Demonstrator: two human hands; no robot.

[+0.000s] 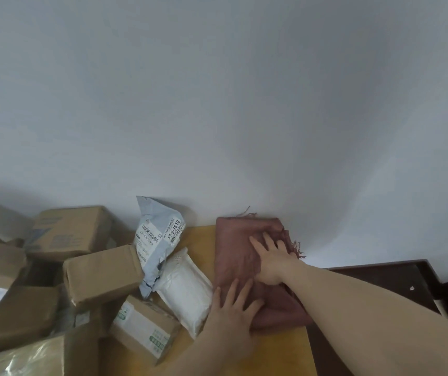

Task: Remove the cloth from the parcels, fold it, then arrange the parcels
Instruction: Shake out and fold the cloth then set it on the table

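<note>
folded dusty-pink fringed cloth (247, 256) on yellow wooden table (285, 351) by wall, off parcels | left hand (231, 310), right hand (271, 260) flat, fingers spread, pressing folds flat | jumbled brown cardboard parcels (100, 272) left, unarranged

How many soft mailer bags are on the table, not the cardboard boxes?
2. A grey bag leans against the wall behind the boxes; a white bag lies flat between the boxes and the folded cloth. Others may be hidden in the pile.

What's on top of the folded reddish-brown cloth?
Both hands lie flat on the folded reddish-brown fringed cloth: left hand near, right hand farther back. The cloth under the palms is hidden.
</note>
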